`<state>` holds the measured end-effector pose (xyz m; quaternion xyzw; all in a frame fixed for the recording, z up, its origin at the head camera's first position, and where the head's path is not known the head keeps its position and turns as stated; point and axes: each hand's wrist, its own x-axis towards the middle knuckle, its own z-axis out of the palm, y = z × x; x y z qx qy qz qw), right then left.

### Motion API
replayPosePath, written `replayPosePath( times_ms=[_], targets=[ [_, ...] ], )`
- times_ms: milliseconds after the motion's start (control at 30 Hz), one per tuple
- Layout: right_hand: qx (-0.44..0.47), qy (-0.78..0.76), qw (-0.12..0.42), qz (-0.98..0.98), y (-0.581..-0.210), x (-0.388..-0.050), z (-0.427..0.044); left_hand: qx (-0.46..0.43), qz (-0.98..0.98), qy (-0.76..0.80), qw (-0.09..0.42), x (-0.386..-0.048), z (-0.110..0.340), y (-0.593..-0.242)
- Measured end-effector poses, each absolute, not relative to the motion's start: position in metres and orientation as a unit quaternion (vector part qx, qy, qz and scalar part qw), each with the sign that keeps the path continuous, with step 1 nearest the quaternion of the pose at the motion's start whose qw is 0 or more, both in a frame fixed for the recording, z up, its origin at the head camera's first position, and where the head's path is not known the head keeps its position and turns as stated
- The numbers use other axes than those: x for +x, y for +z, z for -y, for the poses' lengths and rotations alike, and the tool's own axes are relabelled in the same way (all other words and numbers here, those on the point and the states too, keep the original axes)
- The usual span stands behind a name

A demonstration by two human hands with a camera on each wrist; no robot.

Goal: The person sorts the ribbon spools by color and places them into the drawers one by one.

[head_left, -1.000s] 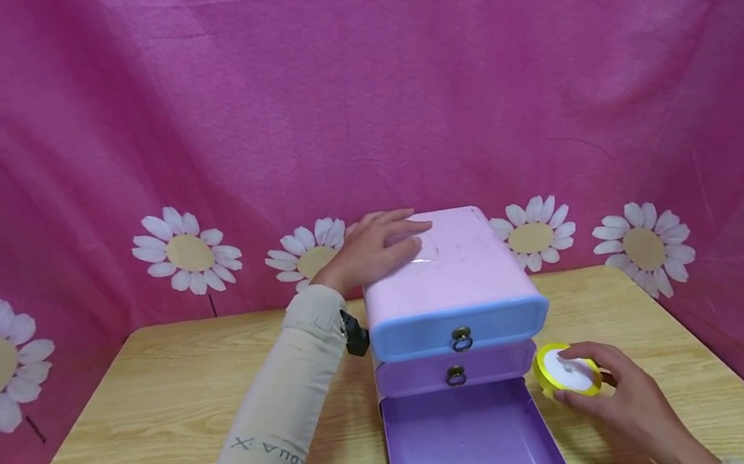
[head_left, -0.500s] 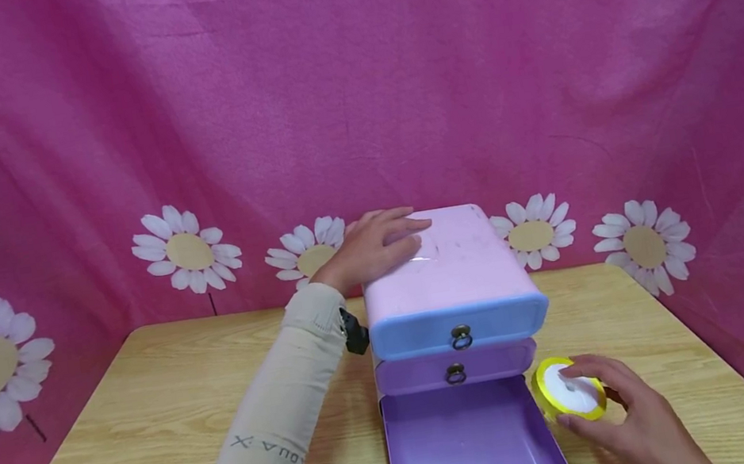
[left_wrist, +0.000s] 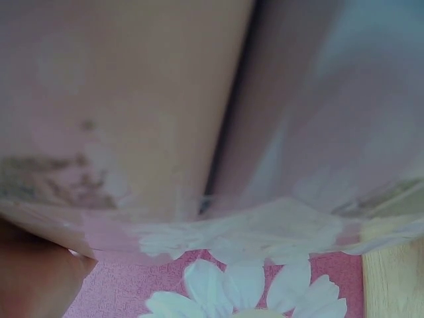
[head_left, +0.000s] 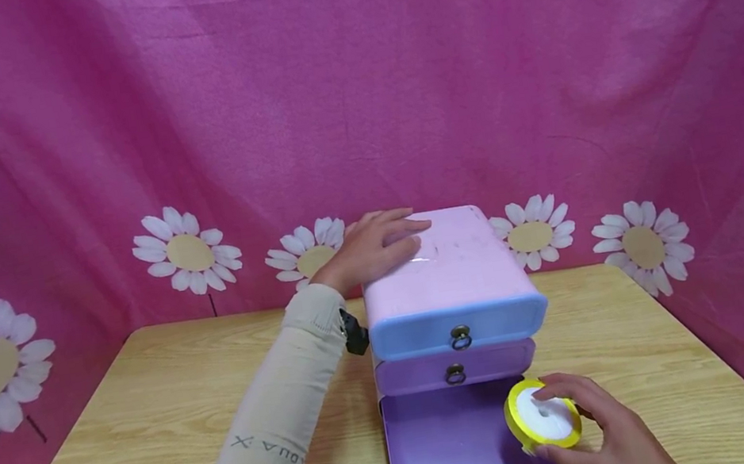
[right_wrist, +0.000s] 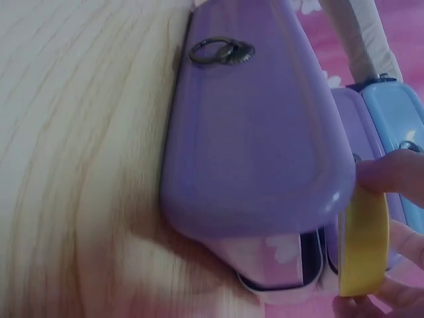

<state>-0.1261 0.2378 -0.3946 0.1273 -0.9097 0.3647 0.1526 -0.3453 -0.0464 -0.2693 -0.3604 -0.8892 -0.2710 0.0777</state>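
Note:
A small drawer cabinet (head_left: 458,275) with a pink top stands on the table. Its bottom purple drawer (head_left: 440,446) is pulled far out, and its inside shows bare. My left hand (head_left: 375,249) rests with spread fingers on the left part of the cabinet's top. Over the right side of the open drawer, my right hand (head_left: 606,425) grips a spool of yellow ribbon (head_left: 547,414) with a white round face. Thumb and fingers pinch its edges. In the right wrist view the yellow ribbon's edge (right_wrist: 364,245) appears beside the purple drawer front (right_wrist: 258,132).
Above the open drawer are a closed purple drawer (head_left: 422,374) and a blue one (head_left: 416,335), each with a ring pull. The wooden table (head_left: 174,406) extends to both sides. A pink cloth (head_left: 351,91) with daisies hangs behind. The left wrist view is mostly blurred.
My right hand has carried the ribbon spool left and toward me, from beside the open drawer to above its right side. My left hand stays on the cabinet's top.

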Motion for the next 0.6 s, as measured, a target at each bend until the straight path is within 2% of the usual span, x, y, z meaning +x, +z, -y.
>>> replayPosePath(
  times_ms=[267, 467, 600],
  targets=[
    [0.146, 0.371, 0.127, 0.908, -0.393, -0.128, -0.22, -0.361, 0.89, -0.264, 0.088, -0.345, 0.046, -0.269],
    [0.206, 0.386, 0.122, 0.891, -0.399, -0.135, -0.209, -0.363, 0.887, -0.272, 0.087, -0.346, 0.047, -0.27],
    [0.279, 0.383, 0.151, 0.868, -0.405, -0.141, -0.205, -0.363, 0.887, -0.273, 0.084, -0.346, 0.047, -0.27]
  ],
)
